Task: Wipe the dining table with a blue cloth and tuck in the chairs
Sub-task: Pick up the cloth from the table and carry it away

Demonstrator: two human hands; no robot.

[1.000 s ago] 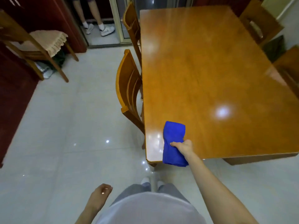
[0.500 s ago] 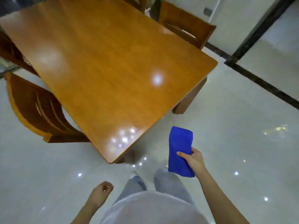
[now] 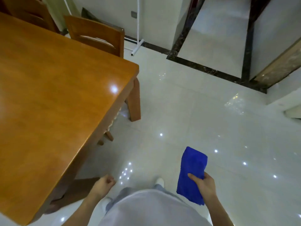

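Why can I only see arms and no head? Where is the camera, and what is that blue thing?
There is no machine here, just a person. The camera sits on their head and looks forward and down, so you see what they see: their own body, arms and hands. This is the only view. The right hand grips a folded blue cloth over the shiny floor, away from the table. The left hand hangs beside the table's near corner, fingers loosely curled, holding nothing. On the wooden table top I can only make out a bright lamp reflection. A chair stands at its far side.
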